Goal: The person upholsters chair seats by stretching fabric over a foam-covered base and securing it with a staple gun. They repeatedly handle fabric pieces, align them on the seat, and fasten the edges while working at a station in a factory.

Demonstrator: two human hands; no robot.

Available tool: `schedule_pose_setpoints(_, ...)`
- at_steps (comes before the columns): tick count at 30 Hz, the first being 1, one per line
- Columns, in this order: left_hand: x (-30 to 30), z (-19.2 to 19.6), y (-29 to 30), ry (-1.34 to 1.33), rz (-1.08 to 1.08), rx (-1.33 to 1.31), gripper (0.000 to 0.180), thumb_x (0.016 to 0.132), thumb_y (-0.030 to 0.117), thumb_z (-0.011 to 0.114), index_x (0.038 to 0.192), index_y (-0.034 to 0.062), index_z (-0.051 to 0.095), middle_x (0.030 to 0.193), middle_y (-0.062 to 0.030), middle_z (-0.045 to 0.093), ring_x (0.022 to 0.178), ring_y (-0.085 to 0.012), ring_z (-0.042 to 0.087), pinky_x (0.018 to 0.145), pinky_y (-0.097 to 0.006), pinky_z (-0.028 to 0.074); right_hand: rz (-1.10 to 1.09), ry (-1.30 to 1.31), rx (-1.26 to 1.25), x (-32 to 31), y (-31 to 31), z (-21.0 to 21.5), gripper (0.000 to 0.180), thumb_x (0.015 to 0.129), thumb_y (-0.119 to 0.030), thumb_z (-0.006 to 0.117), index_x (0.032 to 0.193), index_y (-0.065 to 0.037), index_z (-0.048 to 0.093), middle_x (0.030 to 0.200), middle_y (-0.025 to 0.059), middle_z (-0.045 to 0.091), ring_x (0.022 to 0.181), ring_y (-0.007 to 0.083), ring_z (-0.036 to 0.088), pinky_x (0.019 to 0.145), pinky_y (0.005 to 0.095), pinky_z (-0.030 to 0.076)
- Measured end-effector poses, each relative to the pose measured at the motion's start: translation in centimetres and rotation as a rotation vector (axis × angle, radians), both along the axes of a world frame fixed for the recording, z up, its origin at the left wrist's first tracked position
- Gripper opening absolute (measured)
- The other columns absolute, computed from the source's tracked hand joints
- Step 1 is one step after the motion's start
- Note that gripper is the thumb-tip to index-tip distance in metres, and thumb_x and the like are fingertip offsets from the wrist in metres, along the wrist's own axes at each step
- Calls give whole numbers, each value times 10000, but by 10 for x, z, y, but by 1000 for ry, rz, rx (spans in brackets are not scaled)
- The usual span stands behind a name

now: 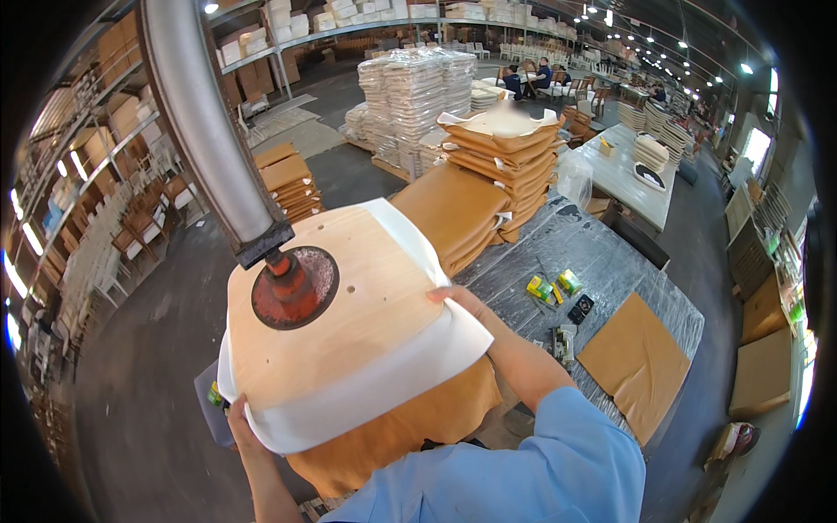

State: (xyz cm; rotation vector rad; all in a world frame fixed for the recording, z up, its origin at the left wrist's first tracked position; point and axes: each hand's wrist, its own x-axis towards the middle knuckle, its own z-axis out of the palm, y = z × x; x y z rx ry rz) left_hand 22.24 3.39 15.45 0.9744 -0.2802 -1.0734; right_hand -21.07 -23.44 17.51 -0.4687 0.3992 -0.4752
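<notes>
A pale plywood panel [340,340] with a few small holes lies on a white padding sheet [384,370], whose edges curl up around it. Pressing on the panel is the round red foot [295,288] of a metal cylinder [209,113]. Tan leather-like material [401,427] hangs below the padding on the near side. My left hand [247,429] grips the padding's near left corner, its fingers partly hidden underneath. On the right edge, my right hand [459,302] is closed on the padding, thumb on top, other fingers out of sight.
To the right, a plastic-covered table [540,248] holds small yellow-green boxes [540,288], a staple gun [564,342] and a tan sheet [635,362]. Beyond stand stacks of tan covers [501,166] and a wrapped pallet load [417,105]. Several people sit farther back.
</notes>
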Motion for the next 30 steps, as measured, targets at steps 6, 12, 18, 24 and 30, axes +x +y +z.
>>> schedule_pose_setpoints(6, -22, -50, 43, 98, -10, -2, 588, 978, 270, 523, 1477, -41, 504, 1343, -234, 669, 1212, -396, 672, 1080, -538, 543, -3, 92, 35, -29, 19, -61, 538, 926, -144, 696, 1404, 74, 582, 1249, 254, 722, 1095, 327, 747, 1016, 462, 585)
schedule_pose_setpoints(12, -38, -83, 99, 164, 4, 35, 643, 907, 69, 603, 1518, -45, 442, 1399, -228, 620, 1249, -376, 639, 1102, -514, 529, -81, 206, 20, -49, 66, -109, 579, 886, -71, 737, 1415, 92, 566, 1214, 216, 734, 1060, 291, 750, 993, 447, 591)
schedule_pose_setpoints(18, -52, -106, 118, 186, 40, 112, 679, 876, -13, 610, 1534, -4, 444, 1419, -193, 614, 1275, -368, 622, 1114, -514, 522, -7, 344, 52, -62, 75, -152, 546, 888, -84, 765, 1387, 66, 601, 1219, 205, 732, 1068, 288, 741, 1004, 451, 579)
schedule_pose_setpoints(24, -57, -117, 98, 175, -71, 157, 690, 910, 75, 638, 1561, 17, 419, 1467, -223, 571, 1308, -412, 589, 1121, -569, 500, -95, 644, -232, -75, 77, -170, 581, 816, -194, 834, 1327, 30, 670, 1228, 167, 744, 1104, 275, 729, 976, 440, 572)
schedule_pose_setpoints(30, -47, -111, 129, -111, -46, 431, 635, 962, 136, 655, 1557, 57, 446, 1480, -209, 570, 1317, -409, 584, 1081, -590, 506, -513, 1380, -718, -62, 125, -112, 503, 839, -303, 834, 1252, -39, 724, 1150, 174, 765, 1051, 283, 752, 912, 394, 583)
